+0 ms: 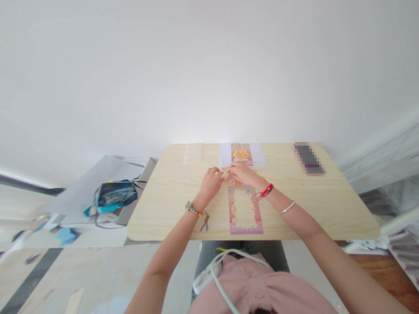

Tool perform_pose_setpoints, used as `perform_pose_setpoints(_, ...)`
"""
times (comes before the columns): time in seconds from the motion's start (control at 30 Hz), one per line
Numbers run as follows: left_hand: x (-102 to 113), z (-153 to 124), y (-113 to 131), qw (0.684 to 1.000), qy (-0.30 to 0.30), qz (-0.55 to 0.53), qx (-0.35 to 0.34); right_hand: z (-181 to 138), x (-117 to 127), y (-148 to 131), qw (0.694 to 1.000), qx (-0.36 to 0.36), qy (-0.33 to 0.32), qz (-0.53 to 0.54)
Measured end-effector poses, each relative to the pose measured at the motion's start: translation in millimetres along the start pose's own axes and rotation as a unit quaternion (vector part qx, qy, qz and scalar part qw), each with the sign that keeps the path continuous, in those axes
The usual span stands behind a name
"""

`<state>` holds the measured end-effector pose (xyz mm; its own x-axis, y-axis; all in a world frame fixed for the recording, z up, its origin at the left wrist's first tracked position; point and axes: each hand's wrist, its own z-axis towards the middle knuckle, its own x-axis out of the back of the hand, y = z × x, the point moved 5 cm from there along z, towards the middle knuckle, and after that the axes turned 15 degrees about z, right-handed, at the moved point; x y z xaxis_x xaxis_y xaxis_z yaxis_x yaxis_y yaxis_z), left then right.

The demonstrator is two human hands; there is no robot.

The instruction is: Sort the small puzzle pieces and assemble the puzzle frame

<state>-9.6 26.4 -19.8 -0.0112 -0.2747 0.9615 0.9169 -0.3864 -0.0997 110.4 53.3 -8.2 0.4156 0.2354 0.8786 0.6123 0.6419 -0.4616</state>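
Observation:
My left hand and my right hand meet over a small pile of loose jigsaw pieces at the middle of the table. The fingers of both hands are curled in and drawn together at the pile; what lies between the fingertips is too small to make out. Just below the hands lies a partly assembled jigsaw puzzle, a pinkish-purple border around a bare centre. Behind my right hand, a picture sheet with an orange pumpkin-like figure lies on white paper.
The wooden table stands against a white wall. A blurred phone lies at its back right, a pale translucent sheet at its back left. Left of the table is a blue-black bag. A white cable crosses my lap.

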Motion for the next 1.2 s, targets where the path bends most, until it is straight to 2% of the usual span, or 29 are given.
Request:
perform_pose_setpoints(0.2,-1.1,2.3,1.6,1.000,-0.009,-0.008,-0.001,11.7,-1.9,9.3,0.999,-0.031,-0.009,-0.019)
perform_pose_setpoints(0.37,-2.3,2.1,0.4,1.000,-0.012,0.004,-0.014,10.5,-1.1,10.9,0.999,-0.029,-0.010,-0.011)
perform_pose_setpoints(0.67,-4.7,0.9,1.6,1.000,-0.018,0.001,-0.024,0.7,-7.2,-3.1,1.000,0.004,0.001,0.017)
perform_pose_setpoints(0.83,-4.6,0.4,1.2,1.000,-0.019,0.005,-0.018,-1.4,-8.6,0.9,1.000,-0.004,0.005,0.012)
perform_pose_setpoints(0.93,-5.8,-0.3,-0.9,1.000,-0.014,0.003,-0.013,0.9,-5.8,6.2,1.000,-0.023,0.006,0.014)
perform_pose_setpoints(1.2,-0.9,8.6,-4.0,1.000,0.001,0.005,0.006,16.4,-2.8,10.3,0.991,-0.127,0.001,-0.050)
